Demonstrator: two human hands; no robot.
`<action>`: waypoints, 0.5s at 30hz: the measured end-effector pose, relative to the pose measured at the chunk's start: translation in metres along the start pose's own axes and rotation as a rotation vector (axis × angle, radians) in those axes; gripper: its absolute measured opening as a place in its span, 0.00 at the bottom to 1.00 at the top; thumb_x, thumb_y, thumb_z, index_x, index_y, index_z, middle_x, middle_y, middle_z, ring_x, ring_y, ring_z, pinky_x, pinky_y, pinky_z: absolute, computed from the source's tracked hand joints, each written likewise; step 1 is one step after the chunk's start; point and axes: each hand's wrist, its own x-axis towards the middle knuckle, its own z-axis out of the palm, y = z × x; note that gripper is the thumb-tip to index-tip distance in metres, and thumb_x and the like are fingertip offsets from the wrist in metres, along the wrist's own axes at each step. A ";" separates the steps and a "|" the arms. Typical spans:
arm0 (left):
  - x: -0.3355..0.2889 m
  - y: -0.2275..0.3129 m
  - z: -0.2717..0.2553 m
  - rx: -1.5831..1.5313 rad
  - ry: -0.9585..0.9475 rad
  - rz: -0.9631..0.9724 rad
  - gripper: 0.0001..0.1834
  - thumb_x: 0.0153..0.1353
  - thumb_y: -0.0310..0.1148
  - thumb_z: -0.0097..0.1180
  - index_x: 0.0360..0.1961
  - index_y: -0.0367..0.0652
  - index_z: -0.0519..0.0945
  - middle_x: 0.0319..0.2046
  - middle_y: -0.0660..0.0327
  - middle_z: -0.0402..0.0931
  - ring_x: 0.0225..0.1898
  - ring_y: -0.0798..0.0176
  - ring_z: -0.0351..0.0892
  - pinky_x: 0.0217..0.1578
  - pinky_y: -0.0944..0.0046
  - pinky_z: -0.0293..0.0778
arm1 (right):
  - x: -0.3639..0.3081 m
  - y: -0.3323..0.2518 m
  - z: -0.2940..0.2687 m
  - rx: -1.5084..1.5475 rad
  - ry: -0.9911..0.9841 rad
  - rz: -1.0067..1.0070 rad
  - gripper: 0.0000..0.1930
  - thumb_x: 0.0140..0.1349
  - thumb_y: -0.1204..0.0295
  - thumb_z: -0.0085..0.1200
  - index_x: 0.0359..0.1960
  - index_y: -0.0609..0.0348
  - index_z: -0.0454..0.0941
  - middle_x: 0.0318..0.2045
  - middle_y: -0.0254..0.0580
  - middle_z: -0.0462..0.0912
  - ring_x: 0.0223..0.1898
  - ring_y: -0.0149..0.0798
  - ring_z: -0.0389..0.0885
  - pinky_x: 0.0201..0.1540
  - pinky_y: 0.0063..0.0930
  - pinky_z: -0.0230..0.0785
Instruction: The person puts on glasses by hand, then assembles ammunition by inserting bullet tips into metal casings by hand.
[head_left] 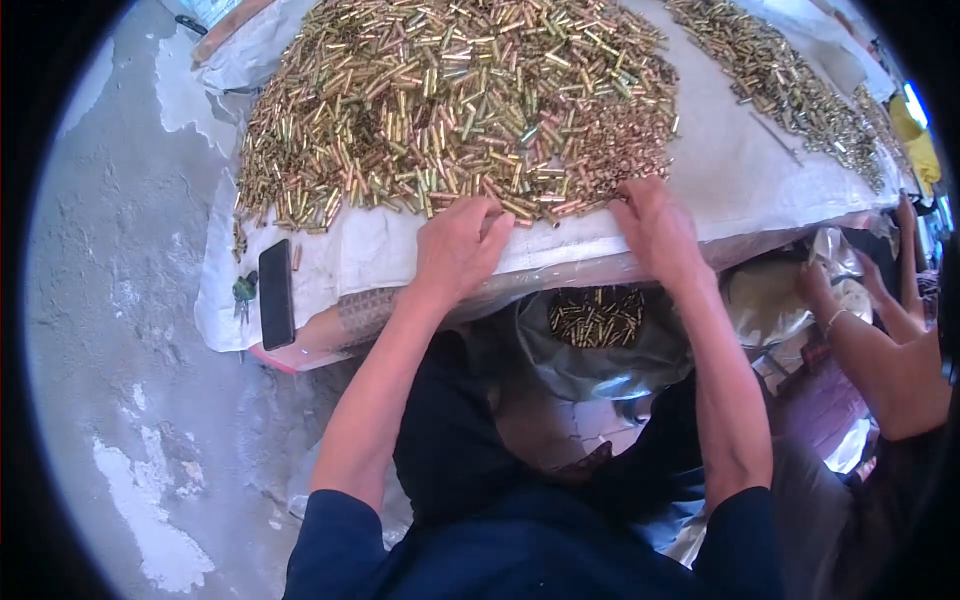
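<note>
A wide heap of small gold-coloured metal tubes (pixel 430 100) covers the white sheet in front of me. My left hand (pixel 460 243) rests at the heap's near edge, fingers curled in and thumb close to them. To its right, my right hand (pixel 655 225) bends over the same edge, fingertips drawn together beside a patch of smaller copper-coloured pieces (pixel 620 140). What either hand pinches is hidden or too small to make out. Below the table edge, between my forearms, hangs an open plastic sack (pixel 570 370) with more gold-coloured pieces (pixel 597 318) inside.
A black phone (pixel 277 295) and a bunch of keys (pixel 243 290) lie at the left corner of the white sheet (pixel 720 190). Another pile of metal pieces (pixel 780 75) and a thin rod (pixel 776 138) are farther right. At right, another person's arms (pixel 870 350) reach toward a plastic bag.
</note>
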 end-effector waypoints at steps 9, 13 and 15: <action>-0.006 0.001 0.008 -0.142 0.064 -0.086 0.10 0.61 0.34 0.60 0.31 0.36 0.81 0.23 0.57 0.78 0.23 0.63 0.76 0.27 0.63 0.70 | -0.002 0.008 0.004 -0.027 0.036 -0.025 0.13 0.65 0.63 0.55 0.40 0.61 0.79 0.40 0.54 0.80 0.42 0.58 0.81 0.46 0.50 0.73; -0.005 0.001 0.009 -0.080 0.079 -0.046 0.09 0.61 0.33 0.59 0.30 0.36 0.81 0.22 0.57 0.78 0.22 0.64 0.75 0.27 0.64 0.70 | -0.002 0.011 0.009 -0.006 0.084 -0.061 0.12 0.64 0.64 0.55 0.39 0.60 0.79 0.38 0.52 0.80 0.41 0.57 0.81 0.45 0.50 0.73; -0.005 0.002 0.008 -0.134 0.011 -0.156 0.10 0.60 0.36 0.58 0.29 0.40 0.80 0.26 0.53 0.78 0.29 0.48 0.79 0.31 0.53 0.73 | -0.001 0.010 0.009 -0.017 0.082 -0.066 0.11 0.64 0.64 0.55 0.39 0.60 0.79 0.38 0.52 0.80 0.41 0.56 0.81 0.45 0.49 0.73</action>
